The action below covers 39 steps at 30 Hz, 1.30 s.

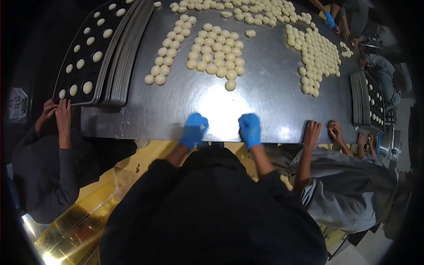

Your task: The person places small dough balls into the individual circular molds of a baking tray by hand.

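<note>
Left hand (194, 130) and right hand (250, 130) curl above the steel table (274, 110) — empty or gripping, can't tell — dough balls (217, 46) grouped ahead, likely for easy reach.

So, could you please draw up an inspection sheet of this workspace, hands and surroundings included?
Surface: grey metal table, shiny, with a bright glare patch before the wearer.
Job's things: pale dough balls in several groups across the table; the nearest group lies ahead of the hands.
Clutter: one dough piece lies apart from the groups.
Left hand: blue-gloved, curled near the table's edge; contents hidden.
Right hand: blue-gloved, likewise curled; contents hidden.
Cables: nothing seen.
Surroundings: stacked dark trays at left and right, spaced dough on top; co-workers' hands at left and right.
</note>
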Available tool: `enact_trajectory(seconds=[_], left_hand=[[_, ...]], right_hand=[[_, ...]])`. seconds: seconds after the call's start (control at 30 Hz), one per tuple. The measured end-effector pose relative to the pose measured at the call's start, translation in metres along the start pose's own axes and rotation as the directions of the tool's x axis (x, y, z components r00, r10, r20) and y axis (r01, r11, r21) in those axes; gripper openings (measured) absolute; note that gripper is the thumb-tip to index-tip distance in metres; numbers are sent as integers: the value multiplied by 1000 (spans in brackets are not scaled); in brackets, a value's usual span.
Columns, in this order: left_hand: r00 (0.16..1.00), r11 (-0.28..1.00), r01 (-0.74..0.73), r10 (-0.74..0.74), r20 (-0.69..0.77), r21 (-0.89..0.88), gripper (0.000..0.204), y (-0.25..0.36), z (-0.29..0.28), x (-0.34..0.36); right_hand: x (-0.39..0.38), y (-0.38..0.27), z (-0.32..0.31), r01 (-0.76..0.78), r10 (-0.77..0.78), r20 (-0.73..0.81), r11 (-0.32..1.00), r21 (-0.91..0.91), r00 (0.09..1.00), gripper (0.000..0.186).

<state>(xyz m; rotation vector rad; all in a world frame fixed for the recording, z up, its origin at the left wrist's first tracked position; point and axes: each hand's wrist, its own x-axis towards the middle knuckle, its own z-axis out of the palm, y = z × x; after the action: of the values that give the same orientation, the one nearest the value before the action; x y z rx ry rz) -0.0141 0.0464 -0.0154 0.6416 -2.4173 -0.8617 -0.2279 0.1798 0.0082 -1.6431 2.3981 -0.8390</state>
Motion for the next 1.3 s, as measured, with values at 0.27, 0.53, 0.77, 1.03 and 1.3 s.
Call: enact_trajectory(seconds=[0.27, 0.53, 0.77, 1.03, 1.3], left_hand=[[978, 976, 205, -208, 22, 78, 8, -7, -25, 24], [998, 996, 65, -65, -6, 60, 13, -1, -11, 63], [995, 995, -70, 75, -66, 69, 8, 13, 19, 26], [949, 995, 98, -91, 302, -6, 15, -5, -21, 3], [998, 998, -54, 53, 15, 34, 13, -11, -30, 38]], right_hand=[[27, -3, -22, 13, -19, -92, 998, -65, 996, 12], [59, -12, 6, -19, 39, -120, 986, 167, 992, 18], [23, -30, 28, -33, 56, -104, 975, 218, 993, 14], [-14, 9, 12, 104, -76, -170, 981, 165, 983, 15], [32, 4, -20, 76, -77, -33, 997, -31, 996, 11]])
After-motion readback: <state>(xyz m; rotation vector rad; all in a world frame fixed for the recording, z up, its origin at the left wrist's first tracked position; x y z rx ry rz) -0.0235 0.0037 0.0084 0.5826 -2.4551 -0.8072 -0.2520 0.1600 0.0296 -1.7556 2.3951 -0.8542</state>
